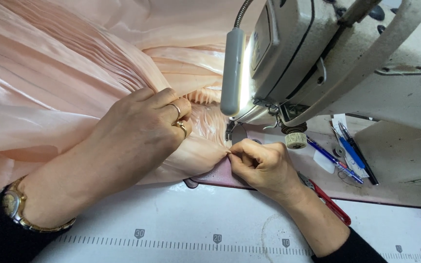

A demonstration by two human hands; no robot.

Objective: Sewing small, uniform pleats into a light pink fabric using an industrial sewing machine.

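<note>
A shiny peach pleated fabric [64, 68] spreads over the left half of the table and runs under the sewing machine [347, 58]. My left hand [140, 131], with two rings and a gold wristwatch, presses down on the gathered pleats just left of the presser foot [231, 130]. My right hand [261, 163] pinches the folded edge of the fabric between thumb and fingers, right in front of the presser foot. The needle itself is hidden by the lamp and fabric.
A lit gooseneck lamp [232, 73] hangs on the machine head. Blue pens [339, 156] and a black pen lie on the machine bed to the right. Red-handled snips [330, 202] lie by my right wrist. A printed ruler scale [210, 243] runs along the white table's front.
</note>
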